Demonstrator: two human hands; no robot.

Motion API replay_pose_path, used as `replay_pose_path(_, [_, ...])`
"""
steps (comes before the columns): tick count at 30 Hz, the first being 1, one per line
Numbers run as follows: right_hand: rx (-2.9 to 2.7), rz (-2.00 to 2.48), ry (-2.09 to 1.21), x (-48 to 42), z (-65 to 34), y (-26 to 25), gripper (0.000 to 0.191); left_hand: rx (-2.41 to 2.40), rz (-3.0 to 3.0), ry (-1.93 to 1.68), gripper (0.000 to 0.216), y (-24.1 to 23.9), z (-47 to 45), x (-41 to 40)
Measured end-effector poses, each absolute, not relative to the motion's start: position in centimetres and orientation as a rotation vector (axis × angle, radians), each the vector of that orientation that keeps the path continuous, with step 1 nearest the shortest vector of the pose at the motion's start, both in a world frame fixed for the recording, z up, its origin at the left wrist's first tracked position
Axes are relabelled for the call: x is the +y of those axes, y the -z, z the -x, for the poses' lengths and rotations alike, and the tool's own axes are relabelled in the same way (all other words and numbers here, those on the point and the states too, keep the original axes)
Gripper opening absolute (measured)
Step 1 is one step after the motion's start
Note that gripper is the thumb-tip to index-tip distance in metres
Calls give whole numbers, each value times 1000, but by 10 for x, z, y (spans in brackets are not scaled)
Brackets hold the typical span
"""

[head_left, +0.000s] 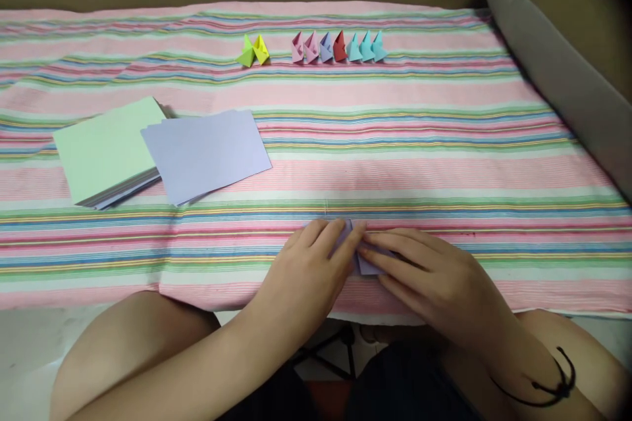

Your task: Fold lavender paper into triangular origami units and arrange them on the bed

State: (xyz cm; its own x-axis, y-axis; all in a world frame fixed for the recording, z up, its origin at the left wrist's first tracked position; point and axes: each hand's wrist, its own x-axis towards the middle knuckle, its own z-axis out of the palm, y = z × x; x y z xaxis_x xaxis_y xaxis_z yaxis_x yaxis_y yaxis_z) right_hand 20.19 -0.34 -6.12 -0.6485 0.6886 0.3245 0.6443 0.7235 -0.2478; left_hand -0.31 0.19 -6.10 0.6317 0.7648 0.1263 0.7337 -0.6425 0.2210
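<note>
A small lavender paper piece point(366, 266) lies on the striped cloth point(444, 164) near the table's front edge, mostly covered by both hands. My left hand point(309, 270) rests on its left part, fingers curled and pressing down. My right hand point(427, 276) lies on its right part, fingers stretched almost flat and pinching the fold at the middle. Only a small bit of the paper shows between the fingers.
A stack of paper topped by a light green sheet point(106, 148) and a stack of lavender sheets point(207, 152) lie at the left. A row of small folded pieces, yellow-green point(253, 50), pink, blue, red point(340, 46) and cyan point(366, 47), stands at the back. A grey cushion point(567, 79) borders the right.
</note>
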Motion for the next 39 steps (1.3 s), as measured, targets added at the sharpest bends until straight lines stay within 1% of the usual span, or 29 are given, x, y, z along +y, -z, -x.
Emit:
replay_pose_path(5, [-2386,1149,-467,-3,-199,58,27,1273,-2674,-318,42,64,2,3])
replay_pose_path(8, [-2210,1295,-660,-1,-198,59,22,1267,-2669,-331,45,64,2,3])
replay_pose_path(11, [-2109,1405,-789,0,-197,60,21,1262,-2647,-323,46,64,1,3])
replay_pose_path(15, [-1973,1469,-936,1,-198,60,25,1259,-2628,-291,43,62,0,3])
replay_pose_path(17, [-1936,1491,-953,0,-197,60,26,1273,-2632,-309,45,62,0,3])
replay_pose_path(22, [-1974,1509,-846,-1,-194,61,25,1277,-2640,-335,45,63,0,2])
replay_pose_path(28, [-1988,1518,-798,-2,-192,63,26,1272,-2634,-307,45,62,0,2])
replay_pose_path(39, [-1982,1536,-838,-3,-188,64,26,1271,-2627,-303,45,63,0,2])
